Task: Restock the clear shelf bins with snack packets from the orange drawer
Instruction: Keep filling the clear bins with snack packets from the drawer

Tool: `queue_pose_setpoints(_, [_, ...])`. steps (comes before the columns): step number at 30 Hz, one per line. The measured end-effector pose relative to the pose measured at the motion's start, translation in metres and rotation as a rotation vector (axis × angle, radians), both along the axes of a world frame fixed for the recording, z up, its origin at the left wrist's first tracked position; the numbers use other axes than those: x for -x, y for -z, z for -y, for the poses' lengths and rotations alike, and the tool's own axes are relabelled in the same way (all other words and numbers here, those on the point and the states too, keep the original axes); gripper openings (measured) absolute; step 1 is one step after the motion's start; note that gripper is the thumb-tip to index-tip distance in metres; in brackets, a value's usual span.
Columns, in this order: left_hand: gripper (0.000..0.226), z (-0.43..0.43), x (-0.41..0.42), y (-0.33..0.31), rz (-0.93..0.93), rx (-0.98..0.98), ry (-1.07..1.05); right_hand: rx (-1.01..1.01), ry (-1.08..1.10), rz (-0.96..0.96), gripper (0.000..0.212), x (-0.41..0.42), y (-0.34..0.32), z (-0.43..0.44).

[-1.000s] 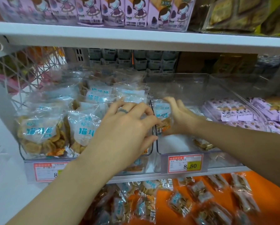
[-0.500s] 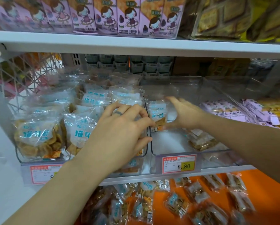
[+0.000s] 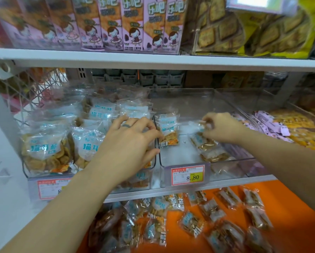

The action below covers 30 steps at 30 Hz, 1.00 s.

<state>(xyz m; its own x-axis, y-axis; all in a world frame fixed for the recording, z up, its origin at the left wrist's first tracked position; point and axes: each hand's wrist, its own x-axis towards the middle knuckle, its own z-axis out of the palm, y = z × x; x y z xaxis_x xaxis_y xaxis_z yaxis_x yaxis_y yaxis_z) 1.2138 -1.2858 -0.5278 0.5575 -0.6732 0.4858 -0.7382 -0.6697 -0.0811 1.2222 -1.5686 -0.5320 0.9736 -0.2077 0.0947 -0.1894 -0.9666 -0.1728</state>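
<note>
At centre frame, the right hand (image 3: 220, 126) is pinching a packet (image 3: 198, 139) by its top inside the middle bin (image 3: 189, 101); the left hand (image 3: 129, 141), fingers spread, is touching an upright packet (image 3: 168, 132), which risks toppling once that support is lifting away.

A shop: price tag (image 3: 187, 175) fronts stocked snack shelf (image 3: 153, 60).

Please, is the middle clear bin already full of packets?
No, the middle clear plastic bin holds only a few small snack packets, floor mostly bare.
</note>
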Motion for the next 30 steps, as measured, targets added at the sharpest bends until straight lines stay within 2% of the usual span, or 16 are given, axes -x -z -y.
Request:
queue_pose_setpoints(2, [0.031, 0.001, 0.001, 0.001, 0.014, 0.022, -0.008, -0.270, 0.036, 0.121, 0.034, 0.016, -0.022, -0.002])
queue_pose_setpoints(4, [0.027, 0.006, 0.006, -0.001, 0.058, 0.069, -0.010, -0.820, 0.040, 0.129, 0.021, 0.040, -0.041, -0.010])
queue_pose_setpoints(6, [0.030, 0.013, 0.018, -0.006, 0.031, 0.127, 0.025, -1.301, 0.000, 0.081, 0.021, 0.067, -0.052, -0.022])
queue_pose_setpoints(8, [0.044, 0.024, 0.037, -0.014, -0.159, 0.238, 0.064, -1.523, -0.078, 0.022, 0.025, 0.089, -0.055, -0.033])
queue_pose_setpoints(10, [0.061, 0.034, 0.053, -0.015, -0.474, 0.394, 0.093, -1.643, -0.178, -0.036, 0.030, 0.102, -0.053, -0.041])
queue_pose_setpoints(12, [0.070, 0.042, 0.059, -0.010, -0.725, 0.565, 0.149, -1.692, -0.227, -0.055, 0.036, 0.108, -0.050, -0.046])
queue_pose_setpoints(14, [0.072, 0.046, 0.060, -0.007, -0.888, 0.768, 0.200, -1.734, -0.248, -0.059, 0.039, 0.113, -0.049, -0.049])
queue_pose_setpoints(17, [0.074, 0.046, 0.058, -0.008, -1.010, 0.907, 0.244, -1.742, -0.253, -0.065, 0.038, 0.118, -0.049, -0.053])
queue_pose_setpoints(20, [0.061, 0.046, 0.055, -0.009, -1.042, 0.986, 0.289, -1.670, -0.237, -0.045, 0.037, 0.120, -0.050, -0.057])
queue_pose_setpoints(22, [0.060, 0.045, 0.053, -0.008, -1.008, 1.017, 0.280, -1.515, -0.274, -0.037, 0.034, 0.121, -0.052, -0.062])
queue_pose_setpoints(25, [0.055, 0.041, 0.051, -0.009, -0.847, 0.948, 0.201, -1.114, -0.262, 0.091, 0.044, 0.119, -0.054, -0.071])
queue_pose_setpoints(28, [0.055, 0.036, 0.049, -0.017, -0.679, 0.802, 0.110, -1.061, -0.233, 0.231, 0.041, 0.106, -0.058, -0.070])
queue_pose_setpoints(30, [0.055, 0.027, 0.043, -0.021, -0.459, 0.613, 0.038, -1.038, -0.167, 0.287, 0.040, 0.088, -0.059, -0.058])
